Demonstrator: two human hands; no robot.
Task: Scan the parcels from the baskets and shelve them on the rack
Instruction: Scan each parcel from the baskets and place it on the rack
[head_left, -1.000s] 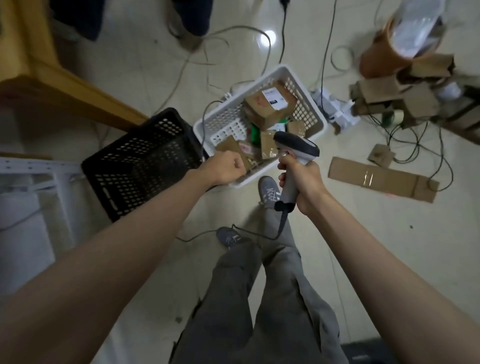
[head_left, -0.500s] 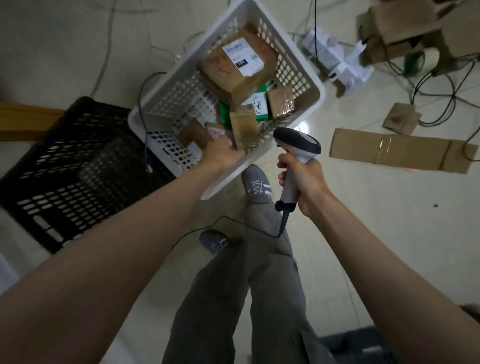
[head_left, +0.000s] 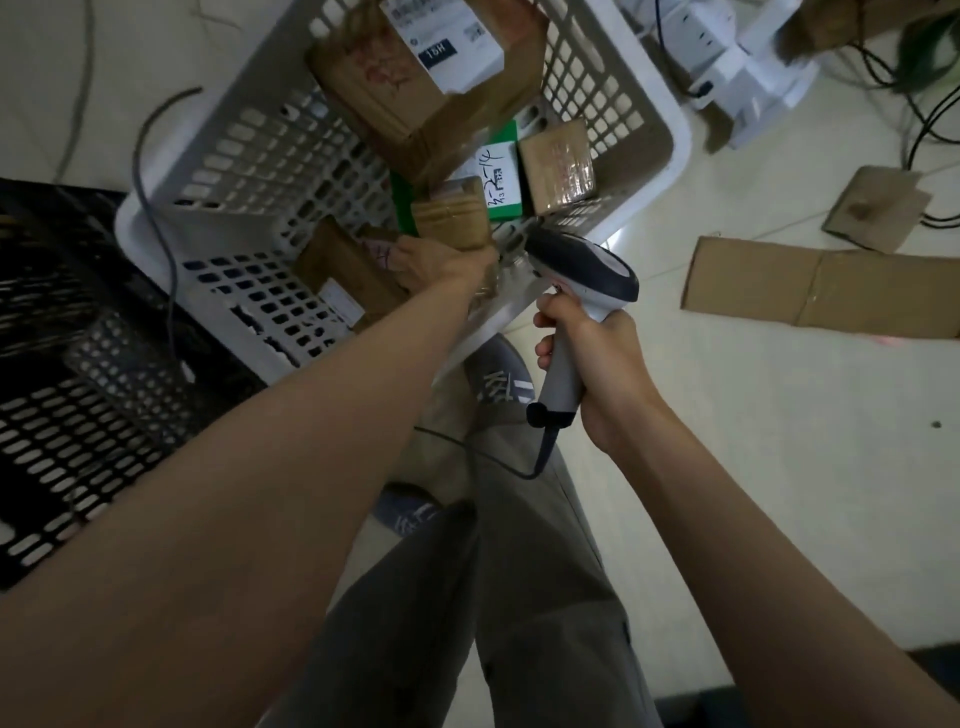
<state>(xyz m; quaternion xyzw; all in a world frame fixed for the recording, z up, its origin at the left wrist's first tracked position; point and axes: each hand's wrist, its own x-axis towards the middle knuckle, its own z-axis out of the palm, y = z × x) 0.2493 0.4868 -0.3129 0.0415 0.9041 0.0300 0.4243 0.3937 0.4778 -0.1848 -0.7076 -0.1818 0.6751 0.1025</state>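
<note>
Fingers of the left hand (head_left: 436, 262) curl round a small brown parcel (head_left: 452, 218) inside the white basket (head_left: 234, 171). The right hand (head_left: 597, 364) grips the scanner (head_left: 582, 270) just beside the basket's rim.

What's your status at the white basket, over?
Left hand gripping small brown taped parcel inside white perforated plastic basket. Right hand holding grey handheld barcode scanner, not yet aimed at it. Nothing blocking.
</note>
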